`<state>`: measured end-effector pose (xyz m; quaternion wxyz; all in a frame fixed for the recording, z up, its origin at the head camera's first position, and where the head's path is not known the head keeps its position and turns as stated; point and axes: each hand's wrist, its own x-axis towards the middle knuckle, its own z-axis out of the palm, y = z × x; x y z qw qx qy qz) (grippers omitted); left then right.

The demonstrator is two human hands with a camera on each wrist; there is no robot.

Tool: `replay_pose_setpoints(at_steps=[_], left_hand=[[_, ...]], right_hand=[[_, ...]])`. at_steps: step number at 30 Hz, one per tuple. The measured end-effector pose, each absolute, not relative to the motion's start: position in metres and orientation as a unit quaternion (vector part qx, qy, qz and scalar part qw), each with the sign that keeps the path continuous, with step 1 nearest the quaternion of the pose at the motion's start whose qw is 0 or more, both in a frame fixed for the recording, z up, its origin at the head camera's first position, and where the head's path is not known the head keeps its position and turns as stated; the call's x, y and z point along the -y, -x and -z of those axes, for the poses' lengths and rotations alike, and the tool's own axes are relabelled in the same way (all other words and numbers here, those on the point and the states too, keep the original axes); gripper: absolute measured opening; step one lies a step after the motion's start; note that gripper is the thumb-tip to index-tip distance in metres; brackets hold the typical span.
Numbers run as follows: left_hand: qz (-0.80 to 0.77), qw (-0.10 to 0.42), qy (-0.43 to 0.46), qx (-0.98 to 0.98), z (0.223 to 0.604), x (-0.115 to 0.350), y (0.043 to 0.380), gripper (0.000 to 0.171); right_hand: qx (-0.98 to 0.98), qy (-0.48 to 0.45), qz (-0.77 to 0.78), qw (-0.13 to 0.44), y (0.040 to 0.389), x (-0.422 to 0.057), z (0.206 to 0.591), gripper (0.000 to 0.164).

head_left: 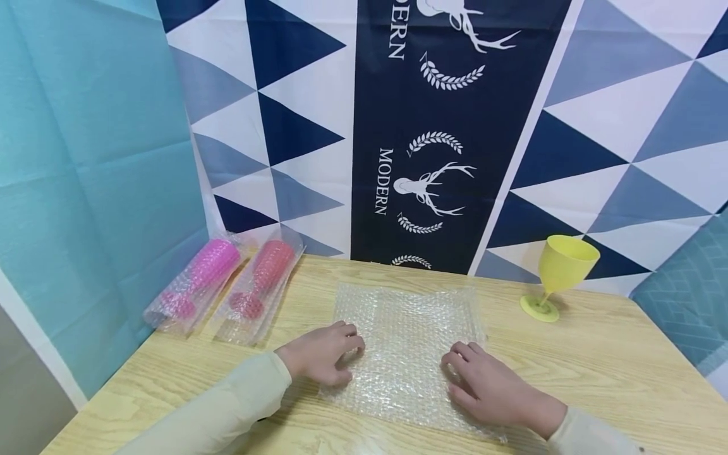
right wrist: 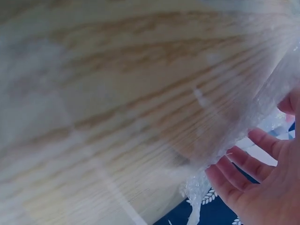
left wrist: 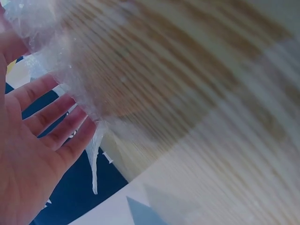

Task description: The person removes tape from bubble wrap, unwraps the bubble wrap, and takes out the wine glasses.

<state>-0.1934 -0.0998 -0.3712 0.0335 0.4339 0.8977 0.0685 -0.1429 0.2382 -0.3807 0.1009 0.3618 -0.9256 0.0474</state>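
A clear sheet of bubble wrap [head_left: 404,354] lies spread flat on the wooden table in the head view. At its left edge rests my left hand [head_left: 325,354], fingers spread and slightly bent. My right hand [head_left: 491,385] touches the opposite edge in much the same way. In the left wrist view the fingertips [left wrist: 86,129] meet the rim of the wrap. The right wrist view likewise has the fingertips [right wrist: 213,176] against the plastic edge, the palm facing the camera. Neither hand pinches the sheet visibly.
To the back left lie a pink goblet [head_left: 213,262] and a red goblet [head_left: 272,265], each inside bubble wrap. A yellow goblet [head_left: 565,262] stands upright and unwrapped at the back right. A patterned cloth [head_left: 307,126] hangs behind the wooden table [head_left: 603,366].
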Motion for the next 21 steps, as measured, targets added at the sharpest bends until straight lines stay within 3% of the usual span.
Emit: replay_pose_setpoints(at_steps=[11, 17, 21], left_hand=[[-0.159, 0.072, -0.418, -0.892, 0.371, 0.105, 0.189, 0.037], [-0.173, 0.053, -0.417, -0.891, 0.366, 0.104, 0.186, 0.034], [-0.177, 0.045, -0.426, -0.886, 0.361, 0.101, 0.182, 0.032]], right_hand=[[0.911, -0.387, -0.056, 0.130, 0.147, -0.237, 0.382, 0.029], [0.898, -0.404, -0.056, 0.162, 0.150, -0.236, 0.383, 0.031], [0.902, -0.402, -0.055, 0.151, 0.151, -0.236, 0.384, 0.032]])
